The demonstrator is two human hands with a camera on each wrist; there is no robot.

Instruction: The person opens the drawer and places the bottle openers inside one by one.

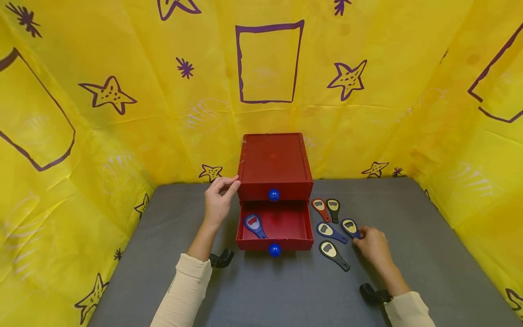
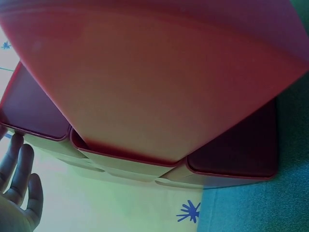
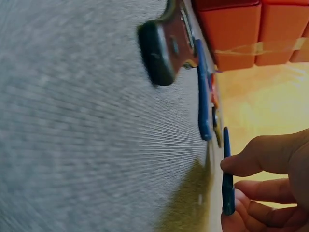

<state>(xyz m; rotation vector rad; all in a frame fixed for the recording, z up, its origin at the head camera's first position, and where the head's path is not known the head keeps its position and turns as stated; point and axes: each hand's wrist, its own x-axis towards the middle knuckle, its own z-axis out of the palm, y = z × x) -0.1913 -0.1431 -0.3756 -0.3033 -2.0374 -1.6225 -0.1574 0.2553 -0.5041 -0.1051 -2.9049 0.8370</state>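
Note:
My left hand touches the left edge of a red drawer cabinet near its upper front corner. In the left wrist view, the fingers look relaxed beside the cabinet's side. The lower drawer is pulled out, and a blue bottle opener lies in it. Right of the cabinet, my right hand pinches the handle end of another blue bottle opener between thumb and fingers. The right wrist view shows this opener edge-on, apart from the grey tabletop.
Beside the drawer lie a red bottle opener, a black one, a blue one and a nearer black one. The upper drawer, with a blue knob, is closed. Yellow patterned cloth hangs behind the grey table.

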